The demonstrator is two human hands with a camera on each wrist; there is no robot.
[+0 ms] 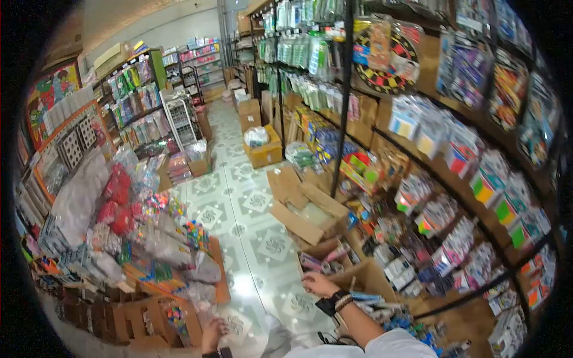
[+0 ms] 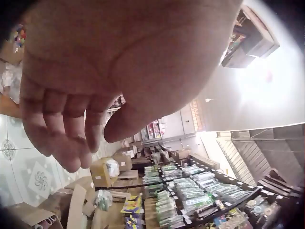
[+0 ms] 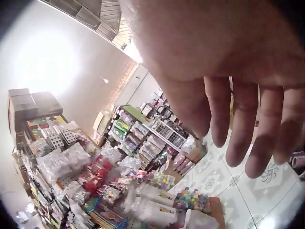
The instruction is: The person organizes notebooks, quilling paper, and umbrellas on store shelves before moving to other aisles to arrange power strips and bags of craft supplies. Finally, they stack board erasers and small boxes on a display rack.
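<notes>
My left hand (image 1: 213,335) hangs low over the tiled floor, holding nothing, its fingers loosely bent in the left wrist view. Close to it on the left is a cardboard box (image 1: 191,328) with a bag of small colourful pieces (image 1: 176,316) inside. My right hand (image 1: 321,285), with a dark band and a beaded bracelet at the wrist, is stretched forward and also holds nothing. In the right wrist view its fingers (image 3: 243,129) hang down, relaxed and slightly apart. Right by that hand stands an opened carton with pink rolled items (image 1: 327,262) in it.
A tiled aisle (image 1: 239,224) runs ahead between shelves. Goods in plastic bags (image 1: 161,238) are piled on the left. An opened carton (image 1: 307,209) and a yellowish box (image 1: 262,156) stand along the right side. Racks of hanging packets (image 1: 441,140) and a black post (image 1: 345,107) line the right.
</notes>
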